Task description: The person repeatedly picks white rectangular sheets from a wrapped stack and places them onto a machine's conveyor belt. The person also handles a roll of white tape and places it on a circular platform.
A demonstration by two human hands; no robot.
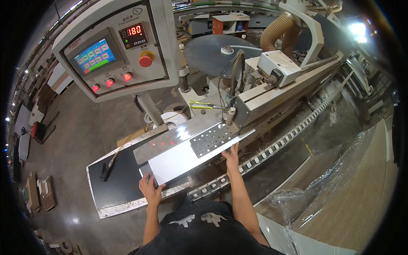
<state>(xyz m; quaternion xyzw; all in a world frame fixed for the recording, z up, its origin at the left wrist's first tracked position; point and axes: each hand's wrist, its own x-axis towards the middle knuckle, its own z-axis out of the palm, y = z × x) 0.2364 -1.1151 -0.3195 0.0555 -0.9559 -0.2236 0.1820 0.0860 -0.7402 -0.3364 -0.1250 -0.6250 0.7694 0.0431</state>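
Observation:
A flat white panel point(187, 159) lies on the infeed table point(127, 174) of a long woodworking machine point(272, 91). My left hand point(149, 187) presses on the panel's near left corner, fingers spread flat. My right hand point(232, 154) rests against the panel's right edge, beside the moving track of pads point(263, 155). The panel's far end sits under a perforated metal plate point(212, 139) at the machine's mouth. Neither hand grips anything.
A control box point(117, 46) with a lit touchscreen, red digit display and red buttons hangs at upper left. A black tool point(106, 170) lies on the dark table. A stack of wrapped boards point(357, 191) stands at right. A ribbed dust hose point(276, 29) rises behind.

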